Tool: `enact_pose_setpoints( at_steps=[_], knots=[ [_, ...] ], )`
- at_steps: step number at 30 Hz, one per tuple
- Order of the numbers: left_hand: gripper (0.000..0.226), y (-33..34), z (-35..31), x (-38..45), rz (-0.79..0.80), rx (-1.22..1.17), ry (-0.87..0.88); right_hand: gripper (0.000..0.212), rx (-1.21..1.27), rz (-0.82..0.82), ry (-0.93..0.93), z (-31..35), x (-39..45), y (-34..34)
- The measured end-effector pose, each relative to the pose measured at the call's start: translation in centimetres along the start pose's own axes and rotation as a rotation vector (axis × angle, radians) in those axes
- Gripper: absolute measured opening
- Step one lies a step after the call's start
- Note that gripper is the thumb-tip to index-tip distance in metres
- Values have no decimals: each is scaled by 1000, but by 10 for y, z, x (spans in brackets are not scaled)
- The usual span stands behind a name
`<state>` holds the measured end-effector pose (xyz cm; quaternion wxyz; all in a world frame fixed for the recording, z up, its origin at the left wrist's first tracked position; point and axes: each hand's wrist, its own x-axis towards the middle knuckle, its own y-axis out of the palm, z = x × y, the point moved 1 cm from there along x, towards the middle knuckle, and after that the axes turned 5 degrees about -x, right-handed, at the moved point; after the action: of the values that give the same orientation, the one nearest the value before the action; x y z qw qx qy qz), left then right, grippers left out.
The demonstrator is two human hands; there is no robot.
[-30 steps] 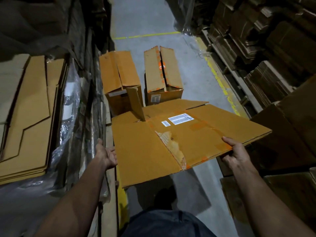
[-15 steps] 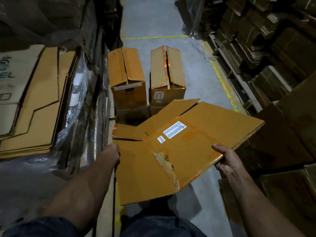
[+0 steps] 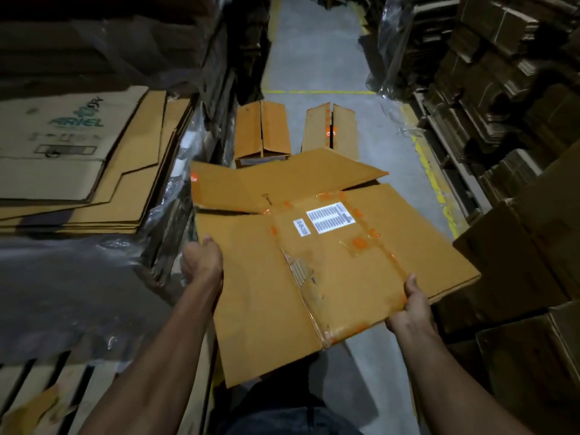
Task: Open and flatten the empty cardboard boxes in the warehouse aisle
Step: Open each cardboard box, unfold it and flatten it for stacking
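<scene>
You hold the flattened cardboard box (image 3: 282,262) over the aisle floor, left hand (image 3: 202,262) gripping its left edge, right hand (image 3: 414,306) pinching its near corner. Next, probably lay it on the flat stack (image 3: 103,183); two boxes (image 3: 262,128) wait ahead.

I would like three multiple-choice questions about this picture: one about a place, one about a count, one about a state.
1. Where is the stack of flat cardboard with the Ariel print?
A. left of the aisle
B. on the floor ahead
C. in the right hand

2. How many boxes stand on the floor ahead?
A. one
B. two
C. four

3. The held box is
A. sealed
B. flattened
C. wet

Key:
1 A, the stack lies on the left.
2 B, left box and right box stand side by side.
3 B, the held box lies flat between left hand and right hand.
</scene>
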<state>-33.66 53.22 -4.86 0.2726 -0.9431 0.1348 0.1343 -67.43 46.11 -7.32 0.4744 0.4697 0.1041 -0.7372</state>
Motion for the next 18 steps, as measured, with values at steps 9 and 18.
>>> enact_pose_setpoints(
  at_steps=[9, 18],
  knots=[
    [41, -65, -56, -12, -132, -147, 251, 57, -127, -223, -66, -17, -14, 55],
    [41, -107, -100, 78, -262, -425, 339, 50, -237, -143, -98, -50, -17, 196]
  ],
)
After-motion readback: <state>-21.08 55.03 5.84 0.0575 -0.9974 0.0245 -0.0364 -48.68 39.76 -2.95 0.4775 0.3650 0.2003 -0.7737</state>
